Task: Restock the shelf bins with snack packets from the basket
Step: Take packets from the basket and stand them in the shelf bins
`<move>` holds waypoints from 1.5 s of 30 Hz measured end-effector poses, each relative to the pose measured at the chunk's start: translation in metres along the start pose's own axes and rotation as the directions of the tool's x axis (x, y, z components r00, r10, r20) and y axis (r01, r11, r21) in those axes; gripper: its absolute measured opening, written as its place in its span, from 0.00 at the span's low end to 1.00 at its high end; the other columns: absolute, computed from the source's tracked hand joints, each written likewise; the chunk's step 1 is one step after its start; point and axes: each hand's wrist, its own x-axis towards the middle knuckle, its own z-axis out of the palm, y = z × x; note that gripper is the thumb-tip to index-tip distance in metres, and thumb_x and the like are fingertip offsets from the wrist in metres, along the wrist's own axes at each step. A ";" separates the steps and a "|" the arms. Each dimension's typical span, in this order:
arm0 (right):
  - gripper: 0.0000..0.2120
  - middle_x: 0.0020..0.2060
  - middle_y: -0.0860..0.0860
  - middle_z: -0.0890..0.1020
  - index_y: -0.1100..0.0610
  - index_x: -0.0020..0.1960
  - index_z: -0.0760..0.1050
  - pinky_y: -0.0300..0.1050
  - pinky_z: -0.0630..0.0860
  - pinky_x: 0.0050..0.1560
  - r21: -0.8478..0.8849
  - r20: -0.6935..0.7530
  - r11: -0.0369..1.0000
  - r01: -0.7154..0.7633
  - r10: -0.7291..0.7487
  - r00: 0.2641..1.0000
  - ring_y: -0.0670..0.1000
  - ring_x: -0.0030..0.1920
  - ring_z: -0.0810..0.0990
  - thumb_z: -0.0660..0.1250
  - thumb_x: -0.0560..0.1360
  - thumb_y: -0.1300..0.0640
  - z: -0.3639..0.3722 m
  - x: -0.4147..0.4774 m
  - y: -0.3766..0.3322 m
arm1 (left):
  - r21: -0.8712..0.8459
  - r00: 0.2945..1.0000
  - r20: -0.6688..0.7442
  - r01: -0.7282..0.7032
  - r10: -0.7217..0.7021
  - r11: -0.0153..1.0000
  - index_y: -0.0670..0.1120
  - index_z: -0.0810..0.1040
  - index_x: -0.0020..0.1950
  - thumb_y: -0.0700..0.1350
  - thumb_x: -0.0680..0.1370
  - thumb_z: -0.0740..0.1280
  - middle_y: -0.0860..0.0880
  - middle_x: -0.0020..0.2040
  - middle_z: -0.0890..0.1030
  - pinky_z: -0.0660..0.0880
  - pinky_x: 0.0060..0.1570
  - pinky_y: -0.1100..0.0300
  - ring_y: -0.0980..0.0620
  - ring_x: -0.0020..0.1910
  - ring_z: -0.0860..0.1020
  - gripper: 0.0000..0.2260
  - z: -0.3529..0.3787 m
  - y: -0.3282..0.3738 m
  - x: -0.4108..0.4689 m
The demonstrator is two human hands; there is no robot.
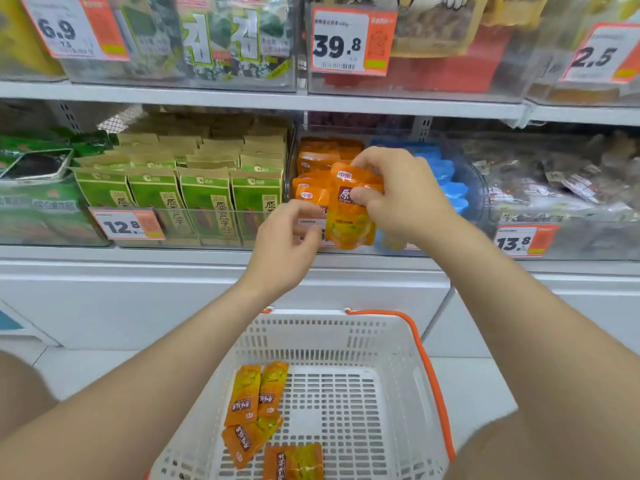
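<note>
Head camera looks down on a white basket with an orange handle, set on the floor between the person's forearms. Four orange snack packets lie flat along the basket's left wall, toward its near left corner, and overlap one another.

Beyond the basket's far rim, the left hand is raised before the front edge of the shelf. Its fingers curl toward the lower left edge of the held packet; whether it pinches this packet or only touches it cannot be told. The right hand grips the same packet by its upper right part, thumb on the front and fingers over the top, keeping it upright at the front of a clear bin.

Inside that bin stand more orange packets in rows. Blue packets fill the bin to the right; green packets stand in the one to the left, above a price tag reading 12.8. Farthest off, the upper shelf carries tags reading 6.9, 39.8 and 2.5.
</note>
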 end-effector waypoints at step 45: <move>0.10 0.51 0.50 0.81 0.52 0.62 0.74 0.58 0.63 0.65 -0.290 0.125 0.956 -0.039 0.078 0.989 0.57 0.55 0.77 0.65 0.81 0.57 0.046 0.039 0.049 | 0.801 0.810 -0.011 -0.344 0.586 0.490 0.49 0.81 0.59 0.39 0.80 0.70 0.47 0.63 0.78 0.64 0.58 0.44 0.42 0.65 0.71 0.10 0.004 -0.021 0.043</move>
